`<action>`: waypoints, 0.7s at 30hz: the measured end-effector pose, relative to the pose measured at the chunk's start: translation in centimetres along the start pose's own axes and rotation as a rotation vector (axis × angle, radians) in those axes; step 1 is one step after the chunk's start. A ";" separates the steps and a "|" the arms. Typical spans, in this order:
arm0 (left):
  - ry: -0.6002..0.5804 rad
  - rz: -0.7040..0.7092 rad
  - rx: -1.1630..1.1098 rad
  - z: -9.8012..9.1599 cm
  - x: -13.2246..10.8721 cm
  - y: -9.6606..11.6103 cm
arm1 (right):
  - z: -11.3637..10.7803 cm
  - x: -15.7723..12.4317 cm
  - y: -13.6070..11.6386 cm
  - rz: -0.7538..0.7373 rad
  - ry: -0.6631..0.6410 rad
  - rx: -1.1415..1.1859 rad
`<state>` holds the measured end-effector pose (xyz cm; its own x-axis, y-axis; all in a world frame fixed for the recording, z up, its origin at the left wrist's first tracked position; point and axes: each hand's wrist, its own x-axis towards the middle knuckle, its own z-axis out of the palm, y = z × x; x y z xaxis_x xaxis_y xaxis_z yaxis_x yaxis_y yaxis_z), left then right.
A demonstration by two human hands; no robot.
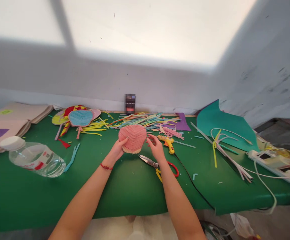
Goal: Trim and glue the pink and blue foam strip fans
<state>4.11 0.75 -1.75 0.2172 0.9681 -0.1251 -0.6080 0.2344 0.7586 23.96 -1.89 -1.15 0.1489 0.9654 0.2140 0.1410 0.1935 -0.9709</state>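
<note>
My left hand (pixel 118 148) grips a pink, rounded fan-shaped piece (pixel 132 138) by its left edge, thumb on the front. The piece is covered with narrow strips in a V pattern, and its lower edge is paler. Just off its right edge, my right hand (pixel 156 146) has its fingers bent and apart, with nothing visible in them. Scissors (pixel 148 160) with red and yellow handles lie open on the table, partly hidden under my right forearm. A yellow hot glue gun (pixel 169 145) lies just beyond my right hand.
Colourful paper strips (pixel 145 120) are piled at the back, before a propped phone (pixel 130 104). Finished-looking fans (pixel 80 118) and a water bottle (pixel 37 158) are on the left. To the right are a teal sheet (pixel 225 125), a power strip (pixel 275 163) and cables.
</note>
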 end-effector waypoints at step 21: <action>0.145 0.208 0.173 -0.7 0.2 1.9 | -8.3 -7.5 -3.7 -0.058 -0.391 -1.240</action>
<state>2.45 1.49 -0.84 -0.0166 0.9992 -0.0363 -0.4858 0.0237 0.8737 30.40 -11.26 1.74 -0.1516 0.9884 0.0032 0.9737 0.1499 -0.1714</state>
